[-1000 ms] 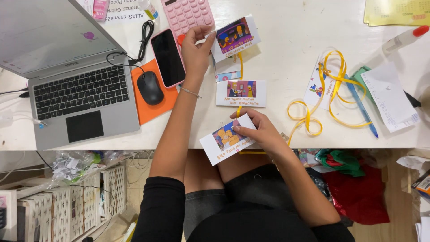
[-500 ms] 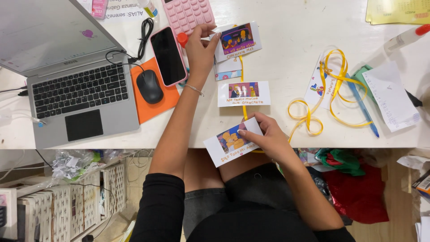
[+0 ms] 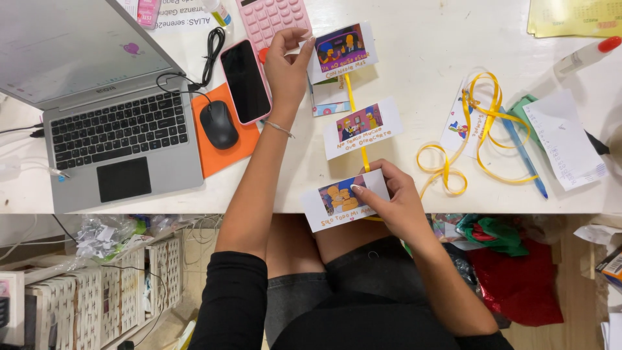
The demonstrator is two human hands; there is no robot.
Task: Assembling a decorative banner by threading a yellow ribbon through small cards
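1. head view, the only one: the left hand [image 3: 286,65] reaches up the white desk [image 3: 414,39], its fingers pinched on the left edge of the top picture card [image 3: 343,50], which lies just right of the pink calculator [image 3: 269,19].
2. head view, near edge: the right hand [image 3: 392,198] is clamped on the bottom picture card [image 3: 337,204], thumb on its face; that card overhangs the desk's front edge above the person's lap.
3. a middle picture card [image 3: 363,126] lies flat between the two, and a yellow ribbon strip [image 3: 352,94] runs down under all three cards, joining them in a column.
4. left of the forearm sit a black phone in a pink case [image 3: 245,81], a black mouse [image 3: 218,124] on an orange pad [image 3: 227,146], and a grey laptop [image 3: 103,116]; that side is crowded.
5. right of the column, a bare patch of desk separates the cards from a loose loop of yellow ribbon [image 3: 476,136], a blue pen [image 3: 521,149] and a folded white paper [image 3: 564,146].
6. a glue bottle with a red cap [image 3: 586,55] lies well apart, near the far right.
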